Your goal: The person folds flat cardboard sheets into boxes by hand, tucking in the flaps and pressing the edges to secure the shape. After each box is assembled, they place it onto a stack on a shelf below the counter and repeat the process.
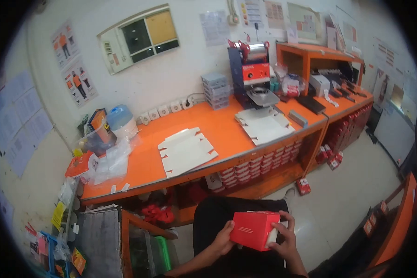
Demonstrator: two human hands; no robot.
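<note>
A red cardboard box with small white print is held between my two hands, above my lap. My left hand grips its left side, thumb on the near face. At the box's right end, my right hand has its fingers and thumb bent around a white flap. The inside of the box is hidden. On the orange counter in front of me lie one stack of flat white carton blanks at the left and another stack of carton blanks to the right.
A cup sealing machine stands at the back beside clear plastic drawers. Many folded red and white boxes fill the shelf below. One red box lies on the floor at right. A plastic bag covers the counter's left end.
</note>
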